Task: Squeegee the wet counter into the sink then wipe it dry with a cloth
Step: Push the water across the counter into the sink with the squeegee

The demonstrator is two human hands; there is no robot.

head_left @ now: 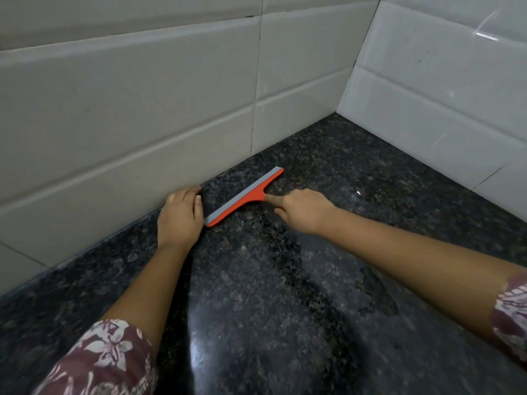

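A red squeegee (pixel 243 196) with a grey rubber blade lies slanted on the dark speckled granite counter (pixel 285 295), close to the back wall. My right hand (pixel 302 210) grips its handle, which the fingers hide. My left hand (pixel 179 215) rests flat on the counter against the wall, its fingers together and touching the blade's near end. A wet film with an irregular edge (pixel 376 292) covers the counter to the right of the squeegee's path. No sink and no cloth are in view.
Pale tiled walls (pixel 128 124) meet in a corner (pixel 339 109) at the back right and bound the counter on two sides. Flowered sleeves cover both upper arms at the bottom edges.
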